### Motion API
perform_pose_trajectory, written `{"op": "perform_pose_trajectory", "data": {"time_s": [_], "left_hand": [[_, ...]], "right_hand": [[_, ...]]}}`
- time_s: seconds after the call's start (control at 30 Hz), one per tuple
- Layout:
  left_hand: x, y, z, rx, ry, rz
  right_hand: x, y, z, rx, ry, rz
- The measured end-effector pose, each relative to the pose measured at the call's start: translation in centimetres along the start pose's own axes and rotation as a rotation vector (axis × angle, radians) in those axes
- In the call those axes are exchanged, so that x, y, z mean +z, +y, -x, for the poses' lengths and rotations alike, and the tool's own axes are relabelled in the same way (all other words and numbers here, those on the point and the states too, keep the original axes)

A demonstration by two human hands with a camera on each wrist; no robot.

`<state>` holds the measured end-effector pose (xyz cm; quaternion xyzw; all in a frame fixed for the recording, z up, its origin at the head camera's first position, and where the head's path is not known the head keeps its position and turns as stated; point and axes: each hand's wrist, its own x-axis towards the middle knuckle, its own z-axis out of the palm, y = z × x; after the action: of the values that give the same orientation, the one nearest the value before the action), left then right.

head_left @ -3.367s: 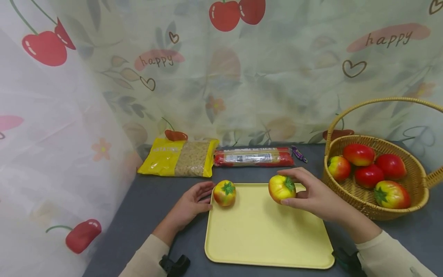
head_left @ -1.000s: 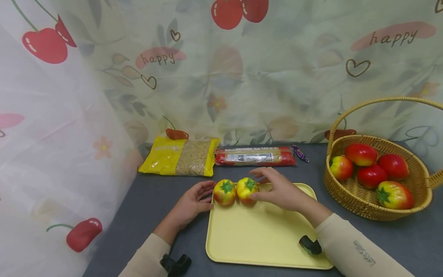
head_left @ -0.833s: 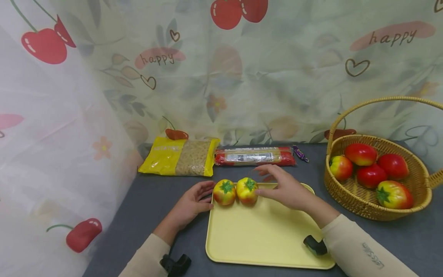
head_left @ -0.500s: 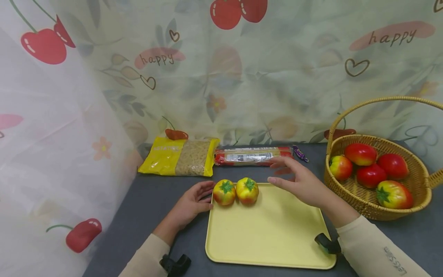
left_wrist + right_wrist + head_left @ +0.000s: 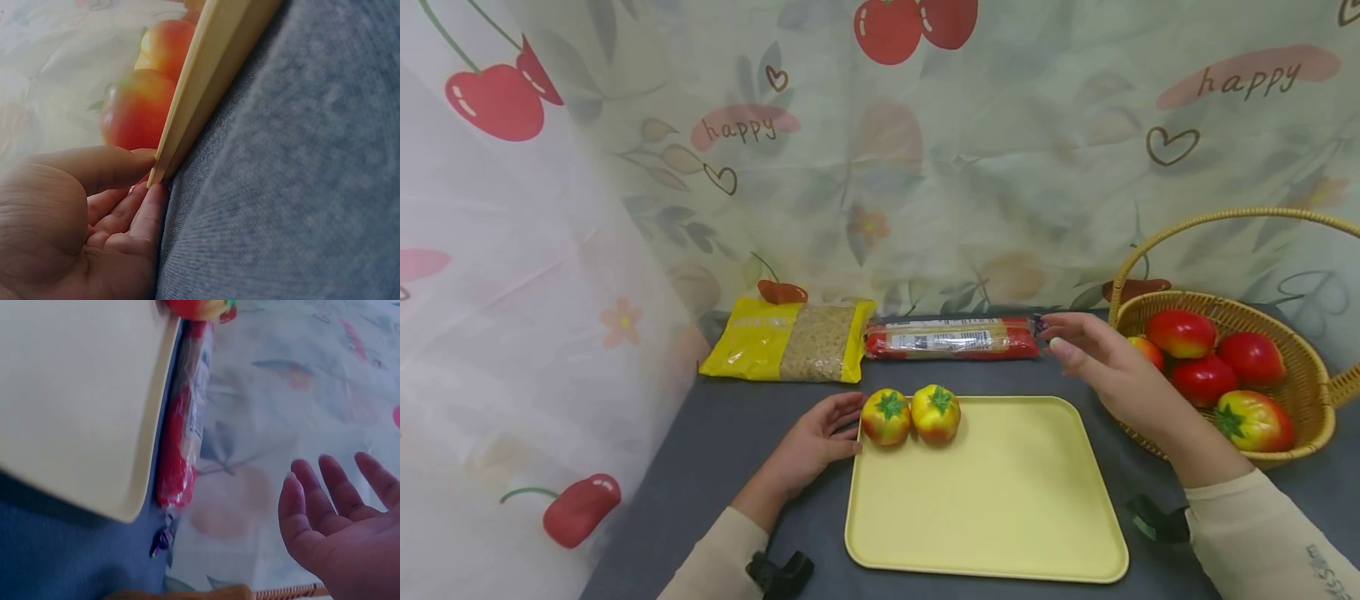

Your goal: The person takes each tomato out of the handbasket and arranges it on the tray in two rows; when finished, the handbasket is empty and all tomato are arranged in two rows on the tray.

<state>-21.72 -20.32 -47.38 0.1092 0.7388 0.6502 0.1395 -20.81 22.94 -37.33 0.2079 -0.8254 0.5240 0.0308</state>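
Note:
Two yellow-red toy tomatoes [image 5: 887, 416] [image 5: 936, 412] sit side by side at the far left corner of a yellow tray [image 5: 992, 517]. My left hand [image 5: 817, 440] rests on the grey table with its fingertips pinching the tray's left corner [image 5: 164, 164]. My right hand [image 5: 1105, 371] hovers with straight fingers and nothing in it, between the tray and a wicker basket [image 5: 1311, 433]. In the right wrist view that hand [image 5: 340, 519] shows an empty palm.
The basket at the right holds several red toy tomatoes [image 5: 1249, 421]. A yellow pasta bag [image 5: 790, 340], a red-ended packet [image 5: 951, 340] and a purple wrapped sweet [image 5: 164, 537] lie along the back. Fruit-print cloth hangs behind and at the left.
My right hand set the second tomato down beside the first on the tray, let go, and has moved right toward the basket. The left hand stayed at the tray corner.

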Motion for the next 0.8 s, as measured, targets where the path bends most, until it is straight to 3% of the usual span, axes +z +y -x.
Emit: {"op": "perform_pose_trajectory", "data": {"time_s": [0.1,0.37,0.6,0.73,0.8], "left_hand": [[0.0,0.0,0.0,0.001,0.002,-0.003],[0.0,0.0,0.1,0.0,0.006,-0.002],[0.0,-0.1,-0.1,0.003,0.003,0.003],[0.0,-0.2,-0.2,0.007,0.0,0.006],[0.0,-0.2,-0.2,0.003,0.004,0.007]], "right_hand": [[-1.0,0.4,0.2,-0.031,0.02,-0.047],[-3.7,1.5,0.9,-0.063,0.102,-0.002],[-6.1,3.0,1.3,-0.053,0.193,-0.059],[-7.3,4.1,1.5,-0.04,0.209,-0.03],[-7.8,4.6,1.6,-0.027,0.211,-0.07]]}}
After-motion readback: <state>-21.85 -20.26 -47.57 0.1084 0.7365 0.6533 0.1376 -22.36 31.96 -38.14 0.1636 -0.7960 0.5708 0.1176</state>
